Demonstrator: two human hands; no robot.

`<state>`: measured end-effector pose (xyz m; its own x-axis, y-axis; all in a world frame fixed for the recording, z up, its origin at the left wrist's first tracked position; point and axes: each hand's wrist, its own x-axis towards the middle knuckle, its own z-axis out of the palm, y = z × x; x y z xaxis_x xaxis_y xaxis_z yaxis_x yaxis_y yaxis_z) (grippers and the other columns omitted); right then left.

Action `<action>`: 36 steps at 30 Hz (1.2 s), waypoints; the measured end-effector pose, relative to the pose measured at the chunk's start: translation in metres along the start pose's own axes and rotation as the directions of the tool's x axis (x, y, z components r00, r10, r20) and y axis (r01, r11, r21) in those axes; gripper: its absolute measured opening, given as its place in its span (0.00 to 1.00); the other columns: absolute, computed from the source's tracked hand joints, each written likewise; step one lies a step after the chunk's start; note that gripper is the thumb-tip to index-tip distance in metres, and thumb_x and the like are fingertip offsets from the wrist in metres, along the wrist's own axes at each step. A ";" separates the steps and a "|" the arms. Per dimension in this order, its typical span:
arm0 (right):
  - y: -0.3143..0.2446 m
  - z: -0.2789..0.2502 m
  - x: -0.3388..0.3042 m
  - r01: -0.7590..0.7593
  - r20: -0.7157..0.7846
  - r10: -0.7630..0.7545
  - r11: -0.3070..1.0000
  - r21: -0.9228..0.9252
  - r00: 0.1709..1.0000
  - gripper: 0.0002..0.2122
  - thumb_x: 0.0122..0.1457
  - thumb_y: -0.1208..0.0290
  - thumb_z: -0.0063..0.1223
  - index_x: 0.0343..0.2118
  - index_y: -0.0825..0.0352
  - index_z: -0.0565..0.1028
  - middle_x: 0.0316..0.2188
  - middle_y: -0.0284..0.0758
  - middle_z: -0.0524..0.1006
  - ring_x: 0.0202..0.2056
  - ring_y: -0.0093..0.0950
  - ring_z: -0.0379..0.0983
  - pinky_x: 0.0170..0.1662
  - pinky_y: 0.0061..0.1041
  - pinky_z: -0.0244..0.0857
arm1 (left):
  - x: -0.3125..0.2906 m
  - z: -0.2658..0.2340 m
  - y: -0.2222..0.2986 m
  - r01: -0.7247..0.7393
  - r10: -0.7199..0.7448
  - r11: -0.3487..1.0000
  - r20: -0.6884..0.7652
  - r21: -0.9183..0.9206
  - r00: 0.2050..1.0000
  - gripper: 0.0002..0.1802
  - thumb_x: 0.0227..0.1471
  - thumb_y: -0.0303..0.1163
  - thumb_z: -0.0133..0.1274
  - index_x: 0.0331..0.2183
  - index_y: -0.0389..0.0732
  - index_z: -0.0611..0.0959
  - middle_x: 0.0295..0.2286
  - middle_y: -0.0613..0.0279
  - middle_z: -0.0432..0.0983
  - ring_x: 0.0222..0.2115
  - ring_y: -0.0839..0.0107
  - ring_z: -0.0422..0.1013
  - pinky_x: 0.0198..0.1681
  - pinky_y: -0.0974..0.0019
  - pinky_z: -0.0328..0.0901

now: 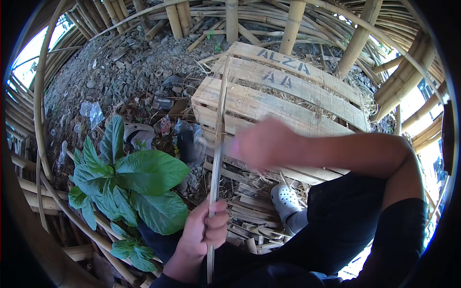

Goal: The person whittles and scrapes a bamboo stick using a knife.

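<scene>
My left hand [206,229] is closed round a long, narrow bamboo strip [218,158] near its lower end. The strip stands lengthwise in front of me, its far end reaching over the wooden crate [288,96]. My right hand [261,144] is a motion-blurred fist just right of the strip. At its left side shows a bit of pink, and beyond the strip a dark smear [188,144]; I cannot make out what the fist holds. Whether it touches the strip is unclear.
A leafy green plant [144,175] grows at the left. Split bamboo pieces [252,211] lie by my grey clog [284,199]. Bamboo poles [290,29] and bent canes surround me. Plastic scraps [91,113] litter the rough soil [125,67].
</scene>
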<state>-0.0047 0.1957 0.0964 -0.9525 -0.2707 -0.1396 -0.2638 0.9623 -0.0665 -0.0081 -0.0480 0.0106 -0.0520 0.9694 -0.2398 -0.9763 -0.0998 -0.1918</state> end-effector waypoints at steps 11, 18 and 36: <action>-0.008 -0.032 -0.016 -0.120 0.050 0.121 0.993 -0.008 0.991 0.21 0.61 0.51 0.40 0.25 0.67 0.75 0.17 0.39 0.75 0.23 0.38 0.75 0.25 0.34 0.68 | 0.012 -0.002 0.008 -0.092 0.111 0.990 -0.195 0.106 0.974 0.14 0.63 0.38 0.30 0.27 0.48 0.66 0.13 0.79 0.46 0.08 0.87 0.41 0.07 0.78 0.38; 0.028 -0.022 0.000 -0.139 -0.041 0.136 0.986 -0.088 0.990 0.23 0.62 0.52 0.38 0.23 0.68 0.73 0.13 0.39 0.73 0.17 0.42 0.71 0.23 0.38 0.66 | 0.013 -0.008 0.014 -0.001 0.006 0.994 -0.044 0.111 0.999 0.15 0.64 0.44 0.32 0.26 0.51 0.66 0.14 0.79 0.48 0.09 0.86 0.41 0.08 0.77 0.37; 0.072 -0.054 -0.027 -0.302 -0.136 0.301 0.953 0.010 0.944 0.28 0.64 0.54 0.30 0.17 0.72 0.74 0.19 0.45 0.73 0.25 0.45 0.72 0.33 0.44 0.67 | 0.058 -0.008 0.016 -0.047 0.058 0.974 -0.044 0.219 0.997 0.12 0.63 0.38 0.35 0.28 0.47 0.68 0.15 0.76 0.51 0.10 0.86 0.44 0.08 0.79 0.40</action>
<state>-0.0058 0.2735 0.1488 -0.9992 0.0372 -0.0173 0.0377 0.9988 -0.0311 -0.0253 0.0052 -0.0140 -0.0993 0.9512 -0.2920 -0.9950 -0.0937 0.0333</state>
